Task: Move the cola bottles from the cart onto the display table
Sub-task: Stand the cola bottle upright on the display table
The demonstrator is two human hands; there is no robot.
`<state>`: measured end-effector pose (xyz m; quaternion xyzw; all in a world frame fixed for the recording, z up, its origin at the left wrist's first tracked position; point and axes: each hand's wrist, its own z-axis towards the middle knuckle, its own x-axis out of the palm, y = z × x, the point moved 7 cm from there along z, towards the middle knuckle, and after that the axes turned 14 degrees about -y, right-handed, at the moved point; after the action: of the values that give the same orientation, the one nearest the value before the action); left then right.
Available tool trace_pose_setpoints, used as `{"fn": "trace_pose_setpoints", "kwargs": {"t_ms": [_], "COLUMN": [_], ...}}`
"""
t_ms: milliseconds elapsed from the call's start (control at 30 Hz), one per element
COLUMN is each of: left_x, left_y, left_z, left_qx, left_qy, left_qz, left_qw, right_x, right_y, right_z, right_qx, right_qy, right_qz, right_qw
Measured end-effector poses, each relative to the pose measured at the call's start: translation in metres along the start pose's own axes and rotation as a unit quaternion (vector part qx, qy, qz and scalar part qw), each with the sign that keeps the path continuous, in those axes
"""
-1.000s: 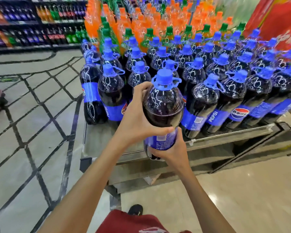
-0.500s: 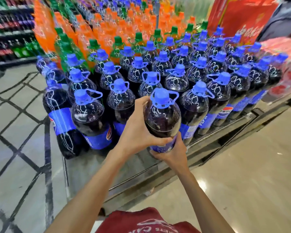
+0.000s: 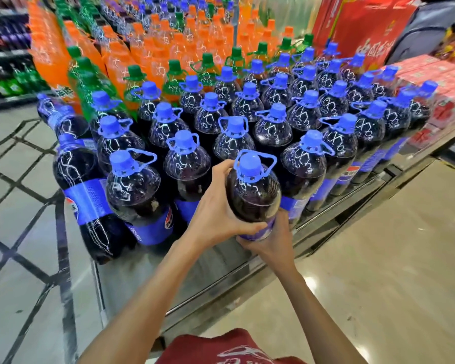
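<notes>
Your left hand (image 3: pixel 216 216) is wrapped round the shoulder of a cola bottle (image 3: pixel 252 195), fingers curled over its far side and thumb laid across the front just above the label. Your right hand (image 3: pixel 271 243) is cupped under and against the lower body, fingers hidden behind the blue label, so both hands are closed on this one bottle. It stands upright, blue cap (image 3: pixel 250 164) and carry loop on top, at the front edge of the display table (image 3: pixel 147 279); whether its base touches the metal surface, you cannot tell, as your hands cover it.

It sits in the front row, close beside a neighbouring bottle (image 3: pixel 304 169) on its right, with another (image 3: pixel 187 164) just behind your left hand. To the left, a further bottle (image 3: pixel 133 187) stands near the table's corner. Rows of blue-capped cola bottles fill the table behind, then green-capped bottles (image 3: pixel 134 77) and orange ones (image 3: pixel 142 48) beyond. Red cartons (image 3: pixel 447 82) are stacked at the far right. Your red shirt (image 3: pixel 221 348) shows at the bottom edge.
</notes>
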<state>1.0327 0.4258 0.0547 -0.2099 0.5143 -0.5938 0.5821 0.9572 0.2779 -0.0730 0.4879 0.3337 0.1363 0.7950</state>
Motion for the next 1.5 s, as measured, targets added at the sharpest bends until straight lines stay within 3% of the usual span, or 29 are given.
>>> {"fn": "trace_pose_setpoints", "kwargs": {"t_ms": [400,667,1033,1500], "left_x": [0.001,0.020,0.012,0.024], "left_y": [0.016,0.011,0.014,0.015], "left_z": [0.007,0.002,0.006,0.010], "left_qx": [-0.004,0.028,0.083,0.068], "left_qy": [0.013,0.044,0.028,0.009], "left_qz": [-0.007,0.012,0.048,0.063], "left_qw": [1.000,0.999,0.995,0.996], "right_x": [0.006,0.007,0.004,0.001], "right_y": [0.003,-0.017,-0.011,-0.015], "right_z": [-0.003,-0.012,-0.020,-0.022], "right_qx": [0.035,0.109,0.048,0.104], "right_qy": [0.003,-0.011,-0.090,-0.097], "right_qz": [0.003,-0.009,-0.136,-0.067], "right_qw": [0.999,0.994,0.985,0.988]}}
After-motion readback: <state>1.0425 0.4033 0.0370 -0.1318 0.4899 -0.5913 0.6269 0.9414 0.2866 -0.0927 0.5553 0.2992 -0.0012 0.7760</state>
